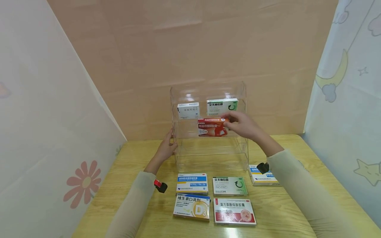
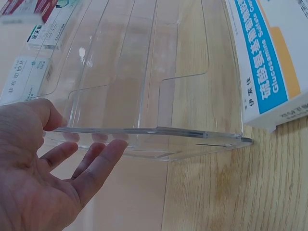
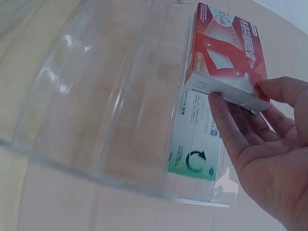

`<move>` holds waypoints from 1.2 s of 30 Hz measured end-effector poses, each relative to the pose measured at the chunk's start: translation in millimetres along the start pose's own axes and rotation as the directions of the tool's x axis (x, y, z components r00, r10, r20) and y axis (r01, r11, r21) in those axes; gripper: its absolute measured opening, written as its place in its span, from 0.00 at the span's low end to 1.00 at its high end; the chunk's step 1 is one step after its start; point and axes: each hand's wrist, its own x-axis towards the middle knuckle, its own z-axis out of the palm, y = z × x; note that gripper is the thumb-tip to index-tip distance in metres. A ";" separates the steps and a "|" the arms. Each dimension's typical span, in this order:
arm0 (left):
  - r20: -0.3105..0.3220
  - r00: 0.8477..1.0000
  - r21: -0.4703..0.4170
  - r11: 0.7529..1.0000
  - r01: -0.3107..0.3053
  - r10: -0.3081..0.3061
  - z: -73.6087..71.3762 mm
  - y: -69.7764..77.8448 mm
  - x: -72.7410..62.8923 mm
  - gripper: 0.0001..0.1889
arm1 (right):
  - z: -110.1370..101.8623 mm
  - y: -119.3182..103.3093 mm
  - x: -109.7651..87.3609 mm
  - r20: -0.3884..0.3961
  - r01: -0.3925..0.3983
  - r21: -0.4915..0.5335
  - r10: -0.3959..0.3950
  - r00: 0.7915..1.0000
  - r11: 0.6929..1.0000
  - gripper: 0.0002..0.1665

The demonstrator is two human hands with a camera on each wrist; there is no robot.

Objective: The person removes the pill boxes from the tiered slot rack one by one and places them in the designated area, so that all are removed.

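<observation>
A clear acrylic tiered rack point(image 1: 210, 162) stands on the table. My left hand point(image 1: 166, 147) holds its left side panel, the thumb by the front edge and the fingers along the outer face, as the left wrist view shows. With thumb and fingers my right hand point(image 1: 242, 125) pinches one end of a red medicine box point(image 1: 208, 128) in front of the rack's upper tiers. Behind it, a green-and-white medicine box point(image 1: 221, 106) stands in an upper tier, right of a white medicine box point(image 1: 188, 111). In the right wrist view the red box partly covers the green-and-white one.
On the table before the rack lie a blue-and-white box point(image 1: 191, 183), a vitamin D box point(image 1: 191, 207), another green-and-white box point(image 1: 230, 186) and a red-and-white box point(image 1: 234, 211). A second blue-and-white box point(image 1: 262, 177) lies at right, partly behind my right sleeve. Patterned cloth walls flank the table.
</observation>
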 end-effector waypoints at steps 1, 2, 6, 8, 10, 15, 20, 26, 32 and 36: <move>0.000 1.000 -0.001 1.000 -0.002 0.002 0.1 0.1 -0.1 0.42 | -2.3 1.4 -4.5 0.002 -0.009 -0.002 0.009 1.000 1.000 0.18; -0.001 1.000 -0.003 1.000 -0.004 0.004 0.0 0.1 -0.3 0.41 | -4.2 3.4 -8.7 0.004 -0.018 -0.006 0.018 1.000 1.000 0.19; -0.002 1.000 -0.005 1.000 -0.014 0.014 -0.8 -0.4 -1.0 0.41 | -11.2 11.2 -25.5 -0.007 -0.017 -0.027 0.017 1.000 0.999 0.19; -0.001 1.000 -0.007 1.000 -0.017 0.017 -1.1 -1.0 -0.9 0.41 | -14.7 14.7 -33.4 -0.011 -0.009 -0.037 0.009 1.000 0.999 0.18; 0.000 1.000 -0.009 1.000 -0.020 0.020 -1.1 -1.9 -0.7 0.42 | -18.0 16.9 -41.6 -0.006 -0.005 -0.038 0.005 1.000 0.999 0.18; 0.003 1.000 -0.012 1.000 -0.022 0.022 -1.3 -3.3 -0.5 0.42 | -24.3 25.7 -63.2 0.025 -0.049 -0.043 0.050 0.998 0.998 0.21; 0.001 1.000 -0.025 1.000 -0.014 0.014 -2.3 -2.6 -0.8 0.41 | -31.1 38.3 -82.1 0.047 -0.113 -0.043 0.115 0.992 0.993 0.25; 0.009 1.000 -0.037 0.999 -0.013 0.014 -4.0 -2.2 -3.0 0.41 | -37.9 54.0 -102.6 0.086 -0.141 -0.017 0.142 0.986 0.990 0.24; 0.010 1.000 -0.023 0.999 -0.023 0.023 -4.5 -3.6 -3.8 0.41 | -45.4 67.2 -124.0 0.133 -0.197 0.015 0.193 0.972 0.980 0.24; 0.012 1.000 -0.014 1.000 -0.027 0.027 -4.4 -4.5 -5.0 0.41 | -51.2 75.9 -138.5 0.170 -0.193 0.069 0.179 0.969 0.979 0.23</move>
